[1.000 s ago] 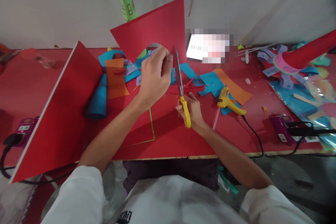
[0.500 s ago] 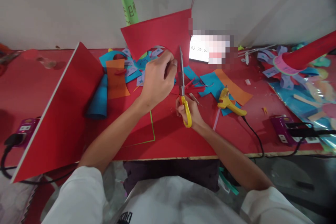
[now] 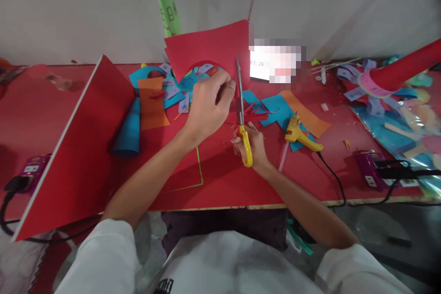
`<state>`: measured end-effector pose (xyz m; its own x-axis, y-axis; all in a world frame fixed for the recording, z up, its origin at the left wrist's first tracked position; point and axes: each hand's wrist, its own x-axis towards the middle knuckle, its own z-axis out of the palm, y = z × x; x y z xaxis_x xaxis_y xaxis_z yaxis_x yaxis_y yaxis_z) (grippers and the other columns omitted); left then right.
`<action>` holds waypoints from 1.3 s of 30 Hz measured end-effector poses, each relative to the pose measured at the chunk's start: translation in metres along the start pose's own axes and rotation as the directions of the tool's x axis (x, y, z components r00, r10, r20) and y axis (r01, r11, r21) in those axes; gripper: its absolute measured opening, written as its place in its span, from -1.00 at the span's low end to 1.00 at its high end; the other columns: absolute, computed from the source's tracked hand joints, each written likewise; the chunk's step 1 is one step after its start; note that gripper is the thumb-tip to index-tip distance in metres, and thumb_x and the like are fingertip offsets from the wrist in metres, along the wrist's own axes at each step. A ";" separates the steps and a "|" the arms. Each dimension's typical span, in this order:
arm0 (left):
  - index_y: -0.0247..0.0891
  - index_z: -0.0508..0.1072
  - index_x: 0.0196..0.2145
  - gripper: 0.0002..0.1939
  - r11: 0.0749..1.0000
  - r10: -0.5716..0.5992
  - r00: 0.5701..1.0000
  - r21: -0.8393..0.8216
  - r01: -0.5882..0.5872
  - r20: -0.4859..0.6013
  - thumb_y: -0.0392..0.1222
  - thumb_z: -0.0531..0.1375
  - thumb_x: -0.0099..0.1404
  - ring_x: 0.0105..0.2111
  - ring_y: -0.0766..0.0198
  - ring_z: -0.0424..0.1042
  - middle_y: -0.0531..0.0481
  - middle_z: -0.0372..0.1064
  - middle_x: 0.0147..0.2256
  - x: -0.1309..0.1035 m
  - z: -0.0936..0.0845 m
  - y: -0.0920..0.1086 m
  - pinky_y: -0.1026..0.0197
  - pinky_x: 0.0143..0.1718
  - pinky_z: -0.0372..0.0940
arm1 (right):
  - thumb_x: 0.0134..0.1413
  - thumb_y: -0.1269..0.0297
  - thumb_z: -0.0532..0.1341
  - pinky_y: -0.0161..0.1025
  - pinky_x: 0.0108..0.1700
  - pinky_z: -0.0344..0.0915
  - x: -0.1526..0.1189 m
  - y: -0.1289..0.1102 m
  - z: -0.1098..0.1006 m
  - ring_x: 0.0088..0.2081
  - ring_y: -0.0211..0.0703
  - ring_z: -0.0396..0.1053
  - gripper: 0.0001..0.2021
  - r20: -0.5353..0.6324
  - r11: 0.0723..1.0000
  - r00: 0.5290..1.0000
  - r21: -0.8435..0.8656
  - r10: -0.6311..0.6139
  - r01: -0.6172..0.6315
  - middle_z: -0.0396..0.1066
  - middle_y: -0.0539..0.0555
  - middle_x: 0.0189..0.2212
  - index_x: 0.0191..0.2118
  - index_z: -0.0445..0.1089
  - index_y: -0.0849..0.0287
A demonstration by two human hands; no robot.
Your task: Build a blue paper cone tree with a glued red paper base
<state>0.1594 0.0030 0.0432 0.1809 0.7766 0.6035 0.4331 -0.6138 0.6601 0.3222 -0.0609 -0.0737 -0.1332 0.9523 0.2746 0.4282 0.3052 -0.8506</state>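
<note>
Pinched in my left hand [image 3: 212, 103] is a sheet of red paper [image 3: 210, 46], raised above the table, with a curved cut along its lower side. Beside it my right hand [image 3: 255, 147] grips a pair of scissors [image 3: 245, 142] by the yellow handles. The blades point up and away from me and lie against the right part of the paper, near my left fingertips. Whether the blades are parted is hard to see. Part of the paper's lower edge is hidden behind my left hand.
A yellow glue gun [image 3: 299, 134] lies right of my hands, its cord running to a purple power strip [image 3: 374, 172]. Blue and orange paper scraps [image 3: 150, 105] lie around. A red board [image 3: 79, 147] stands at left. A lit screen [image 3: 262, 66] leans at the back.
The red paper has shifted and tilted slightly, and a second layer edge now shows at its left. My hands have barely moved; the scissors have turned a little.
</note>
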 end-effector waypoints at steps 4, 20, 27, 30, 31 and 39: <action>-0.17 0.10 -0.48 -0.49 0.994 -0.035 0.998 -0.101 0.030 -0.048 0.11 0.11 0.56 -0.52 0.31 0.12 0.11 0.00 -0.53 0.002 0.000 -0.002 0.16 -0.40 0.10 | 0.24 -0.35 0.22 0.16 0.21 0.29 0.000 -0.004 0.002 -0.65 -0.18 0.32 -0.46 -0.064 0.999 0.998 0.045 0.001 0.002 0.29 -0.17 -0.73 -0.45 0.22 0.03; -0.19 0.12 -0.56 -0.48 0.985 -0.170 0.983 0.000 0.170 -0.064 -0.06 0.19 0.54 -0.56 0.35 0.14 0.12 0.04 -0.58 0.003 -0.001 -0.008 0.18 -0.46 0.09 | 0.12 -0.57 0.11 -0.26 -0.52 0.15 -0.003 0.001 0.013 -0.54 -0.27 0.20 -0.32 0.050 0.942 0.996 0.324 0.074 -0.086 0.23 -0.08 -0.53 -0.34 0.25 0.06; -0.20 0.17 -0.52 -0.50 0.980 -0.195 0.981 0.027 0.195 -0.017 -0.01 0.14 0.57 -0.57 0.37 0.15 0.15 0.04 -0.60 -0.006 0.007 -0.001 0.21 -0.46 0.07 | 0.10 -0.59 0.07 -0.24 -0.54 0.21 -0.003 -0.004 0.009 -0.60 -0.24 0.27 -0.30 0.032 0.947 0.997 0.311 0.070 -0.076 0.29 -0.08 -0.60 -0.34 0.30 0.06; -0.19 0.15 -0.55 -0.46 0.984 -0.178 0.984 0.015 0.178 -0.006 0.02 0.15 0.56 -0.58 0.37 0.13 0.14 0.04 -0.62 -0.004 0.006 -0.002 0.20 -0.47 0.08 | 0.10 -0.57 0.12 -0.23 -0.58 0.20 -0.005 -0.002 0.007 -0.66 -0.22 0.29 -0.33 0.041 0.952 0.993 0.281 0.111 -0.118 0.26 -0.11 -0.68 -0.38 0.27 0.05; -0.19 0.14 -0.56 -0.44 0.985 -0.170 0.985 0.013 0.170 -0.003 0.04 0.16 0.56 -0.58 0.36 0.13 0.14 0.04 -0.62 -0.003 0.005 -0.002 0.20 -0.47 0.08 | 0.11 -0.55 0.15 -0.23 -0.59 0.20 -0.006 -0.001 0.007 -0.67 -0.22 0.29 -0.35 0.046 0.953 0.991 0.270 0.127 -0.135 0.24 -0.12 -0.69 -0.39 0.26 0.04; -0.18 0.05 -0.57 -0.44 0.986 -0.168 0.986 0.022 0.168 0.013 -0.02 0.15 0.54 -0.56 0.33 0.09 0.11 0.04 -0.61 -0.005 0.007 0.000 0.16 -0.46 0.08 | 0.10 -0.53 0.18 -0.27 -0.57 0.18 -0.005 -0.002 0.017 -0.61 -0.27 0.24 -0.36 0.099 0.833 0.990 0.536 0.101 -0.139 0.25 -0.12 -0.57 -0.31 0.27 0.05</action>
<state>0.1650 0.0006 0.0369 0.1169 0.8703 0.4784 0.4767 -0.4717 0.7418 0.3070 -0.0667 -0.0807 -0.1772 0.9740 0.1414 -0.1036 0.1244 -0.9868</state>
